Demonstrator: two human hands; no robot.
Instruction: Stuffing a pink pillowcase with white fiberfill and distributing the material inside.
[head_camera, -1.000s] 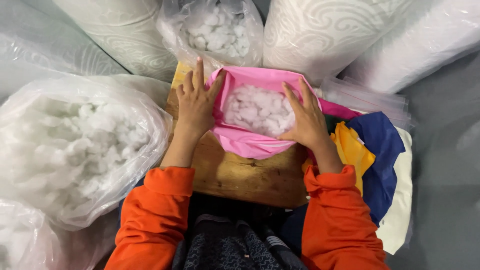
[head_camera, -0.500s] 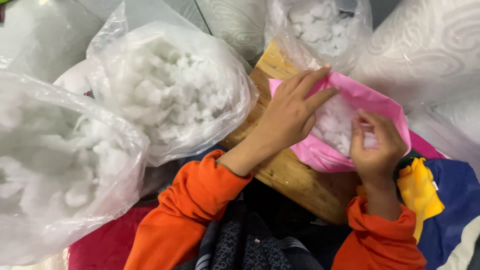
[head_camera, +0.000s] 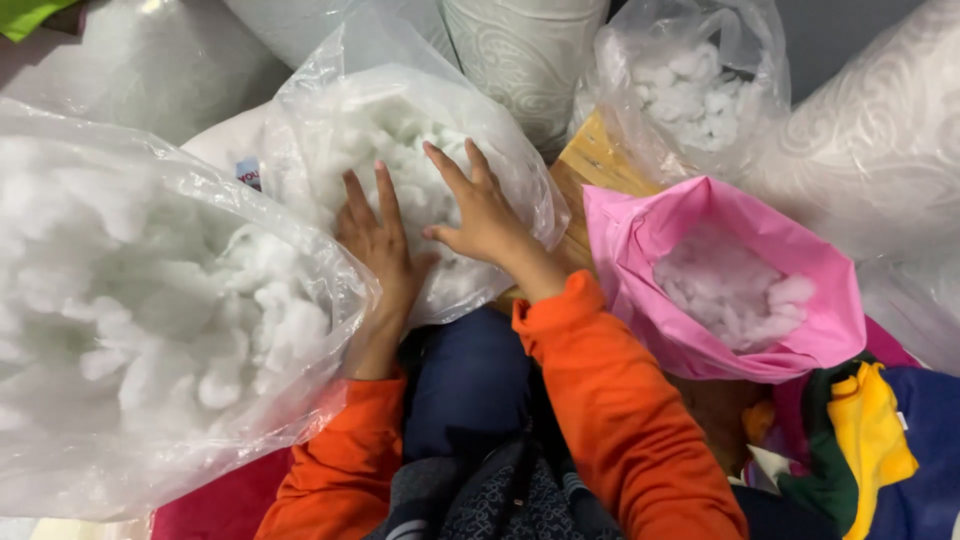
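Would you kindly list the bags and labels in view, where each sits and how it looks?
Middle clear bag: white stuffing, under left hand and right hand.
Large clear bag: left, white stuffing.
Small clear bag: top right, white stuffing.
Pink bag: right, open, stuffing inside.
Label: small, blue and red, behind middle bag.

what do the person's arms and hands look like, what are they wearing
Both arms are in loose orange long sleeves: the left sleeve ends in a bunched cuff at the wrist, and the right sleeve is creased, with a folded cuff. The left hand and right hand are bare, with no gloves, and no rings or watch can be seen. No markings show on the sleeves.
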